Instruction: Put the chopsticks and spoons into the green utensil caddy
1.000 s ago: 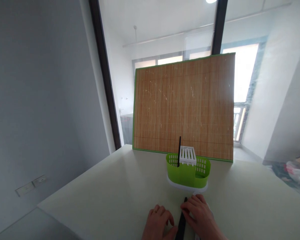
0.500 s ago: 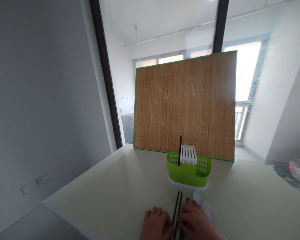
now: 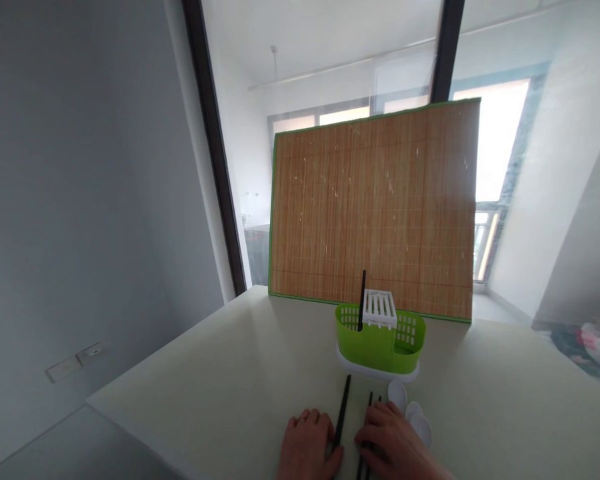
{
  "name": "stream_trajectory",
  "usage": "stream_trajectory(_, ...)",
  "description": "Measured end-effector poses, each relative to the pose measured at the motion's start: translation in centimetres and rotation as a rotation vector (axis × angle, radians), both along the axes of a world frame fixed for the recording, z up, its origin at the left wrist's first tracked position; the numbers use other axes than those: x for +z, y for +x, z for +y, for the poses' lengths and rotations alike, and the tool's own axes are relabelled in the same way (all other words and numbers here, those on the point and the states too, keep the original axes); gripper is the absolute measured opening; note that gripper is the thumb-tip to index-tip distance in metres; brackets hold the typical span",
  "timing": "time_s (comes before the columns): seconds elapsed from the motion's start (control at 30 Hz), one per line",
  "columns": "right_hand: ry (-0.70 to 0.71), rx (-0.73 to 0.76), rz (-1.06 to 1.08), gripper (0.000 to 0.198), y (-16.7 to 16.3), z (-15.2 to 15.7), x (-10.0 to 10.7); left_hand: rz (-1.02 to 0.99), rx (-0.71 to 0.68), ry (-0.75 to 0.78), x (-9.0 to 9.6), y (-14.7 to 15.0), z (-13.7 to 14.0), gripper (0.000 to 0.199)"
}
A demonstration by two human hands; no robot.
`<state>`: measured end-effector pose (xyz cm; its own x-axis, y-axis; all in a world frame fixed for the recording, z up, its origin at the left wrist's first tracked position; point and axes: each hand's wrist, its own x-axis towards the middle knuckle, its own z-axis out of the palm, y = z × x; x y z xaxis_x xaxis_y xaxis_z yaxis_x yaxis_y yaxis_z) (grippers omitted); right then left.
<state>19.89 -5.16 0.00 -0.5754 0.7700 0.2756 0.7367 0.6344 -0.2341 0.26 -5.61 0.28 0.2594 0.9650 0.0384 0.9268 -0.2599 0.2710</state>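
Observation:
My left hand is closed, pinching the lower part of black chopsticks that lie close together and point away from me. To its right, my right hand has curled fingers over more black chopsticks on the table; their middle is partly hidden under the fingers. White spoons lie just beyond and beside my right hand. Farther back stands a green utensil holder on a white base, with a white slatted rack on top and a black chopstick upright in its left compartment.
The pale table carries everything. Behind the holder, a bamboo mat with green edging stands upright along the far side. A grey wall with sockets is on the left, and glass panes are behind the mat.
The left chopsticks, apart before, are now together and slightly farther left with my left hand. My right hand stays over its chopsticks, whose tips have shifted a little. The view has shifted slightly.

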Motion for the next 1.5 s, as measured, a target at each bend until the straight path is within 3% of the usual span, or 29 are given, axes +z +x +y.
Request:
stream_trajectory(0.17,0.024,0.008,-0.001,0.01,-0.1,0.0,0.0,0.165,0.167,-0.022,1.0,-1.5,1.1,0.026)
stream_trajectory(0.3,0.038,0.015,0.006,0.01,0.0,0.1,-0.1,0.185,0.231,-0.036,1.7,-2.6,1.9,0.025)
stream_trajectory(0.5,0.054,0.012,0.014,0.009,0.2,0.3,-0.3,0.104,0.154,0.005,1.2,-3.7,2.2,0.026)
stream_trajectory(0.63,0.091,0.019,0.036,0.008,0.3,0.3,-0.1,-0.032,0.085,-0.024,1.4,-4.2,2.5,0.024)
stream_trajectory(0.77,0.112,0.012,0.081,0.009,0.3,0.3,0.1,-0.342,-0.014,-0.053,3.5,-4.5,2.9,0.019)
stream_trajectory(0.9,0.089,0.01,0.138,0.012,0.3,0.1,0.4,-0.638,-0.025,0.024,5.2,-3.5,3.2,0.02)
stream_trajectory(1.07,0.043,-0.021,0.255,0.02,0.0,0.2,-0.1,-0.947,-0.04,-0.017,4.6,-0.5,2.8,0.028)
stream_trajectory(1.23,0.004,-0.106,0.309,0.048,-0.8,0.1,-0.6,-0.962,-0.115,0.015,4.2,2.1,1.2,0.021)
stream_trajectory(1.37,-0.023,-0.071,0.378,0.02,-1.5,-0.5,-0.3,-0.944,-0.157,0.071,4.8,3.0,0.4,0.013)
stream_trajectory(1.5,-0.122,0.026,0.431,0.02,-2.0,-0.8,-0.5,-0.928,-0.13,0.141,5.0,2.9,0.6,0.009)
